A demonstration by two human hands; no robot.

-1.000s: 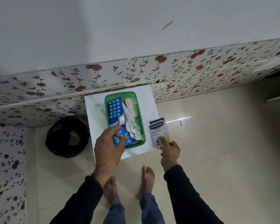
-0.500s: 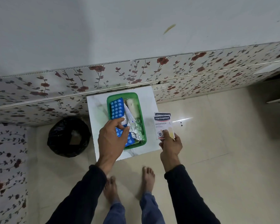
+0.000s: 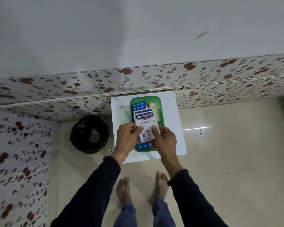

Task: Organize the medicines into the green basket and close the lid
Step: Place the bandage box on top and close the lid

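The green basket sits on a small white table, holding blue blister packs and a white item at the back. Over the basket I hold white Hansaplast plaster packets with both hands. My left hand pinches their lower left edge, my right hand the lower right edge. The packets hide most of the basket's contents. No lid is in view.
A black bin with a dark bag stands on the floor left of the table. A floral-papered ledge runs behind the table. My bare feet stand on the cream tiled floor in front of it.
My right hand carried the plaster packets from the table's right side to above the basket. My left hand let go of the blister pack in the basket and took the packets' left edge.
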